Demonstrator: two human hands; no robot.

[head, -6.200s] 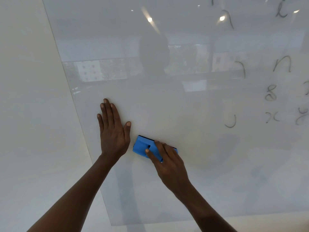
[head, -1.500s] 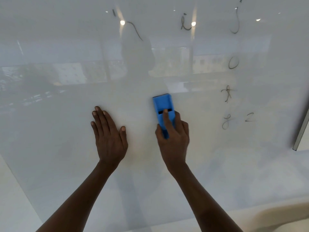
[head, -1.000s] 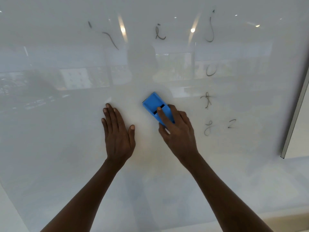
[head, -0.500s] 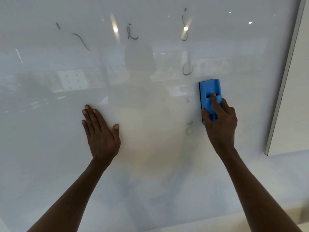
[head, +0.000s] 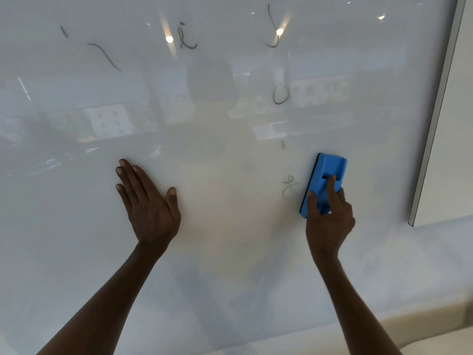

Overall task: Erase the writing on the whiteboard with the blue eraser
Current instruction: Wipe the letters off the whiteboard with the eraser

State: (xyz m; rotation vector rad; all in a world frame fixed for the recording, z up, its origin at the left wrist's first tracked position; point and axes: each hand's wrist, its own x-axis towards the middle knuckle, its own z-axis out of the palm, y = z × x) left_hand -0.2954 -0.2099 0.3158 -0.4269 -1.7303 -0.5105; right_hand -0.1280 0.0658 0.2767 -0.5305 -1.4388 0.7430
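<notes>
Two hands on whiteboard (head: 230, 252), blue eraser (head: 326, 175) near right frame edge (head: 435, 119)

- The left hand (head: 151, 203) lies flat on the glossy whiteboard (head: 230, 252), fingers together and pointing up-left
- The right hand (head: 329, 216) grips the blue eraser (head: 330, 167), which stands nearly upright against the board, its dark pad edge on the left side
- A faint looped mark (head: 288, 187) sits just left of the eraser
- Higher up remain a small x (head: 283, 144), an open curl (head: 281, 94), a hooked stroke (head: 271, 29), an "i"-like letter (head: 185, 38) and a slanted line (head: 105, 56)
- The board's metal edge (head: 435, 111) runs down the right
</notes>
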